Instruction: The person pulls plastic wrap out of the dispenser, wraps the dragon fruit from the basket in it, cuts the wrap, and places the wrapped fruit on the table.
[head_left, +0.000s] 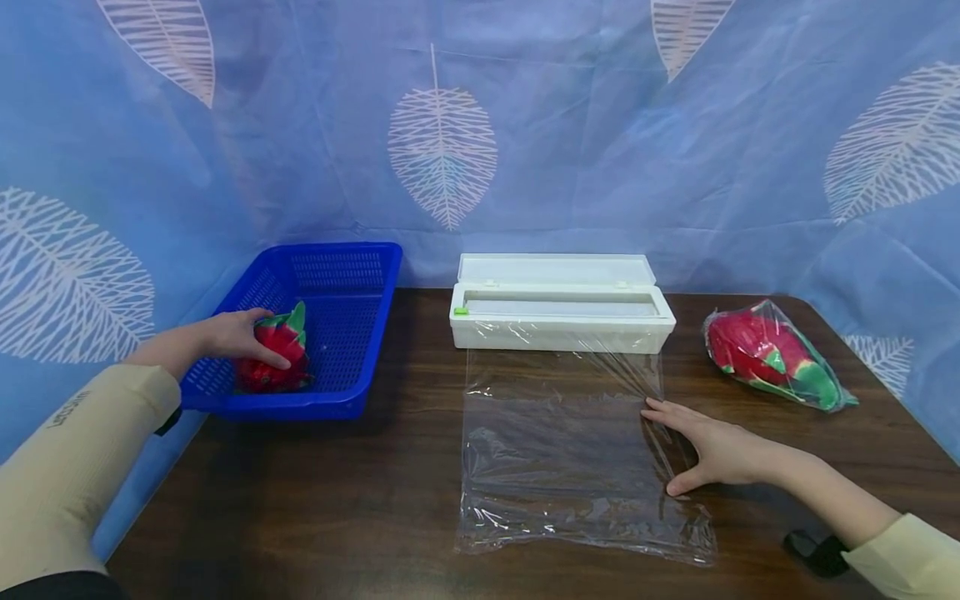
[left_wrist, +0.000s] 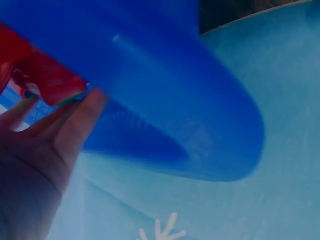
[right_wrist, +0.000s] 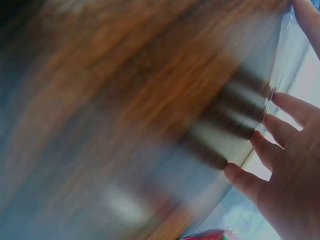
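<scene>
Inside the blue basket (head_left: 360,379), at its near left, my left hand (head_left: 236,337) holds a red dragon fruit (head_left: 273,354) with green leaf tips, thumb and fingers round it. The left wrist view shows the fingers against the red fruit (left_wrist: 52,80), partly hidden by the basket wall. A sheet of clear cling film (head_left: 555,467) lies on the table, drawn out from a white cling film dispenser (head_left: 562,335). My right hand (head_left: 720,450) touches the film's right edge with fingers spread; in the right wrist view its fingertips (right_wrist: 235,172) rest along the tabletop.
A second dragon fruit (head_left: 765,346), wrapped in clear film, lies at the right of the brown table (head_left: 337,508). The dispenser's lid (head_left: 555,268) stands raised, with a green cutter (head_left: 461,311) at its left end. A blue leaf-patterned cloth (head_left: 555,167) hangs behind.
</scene>
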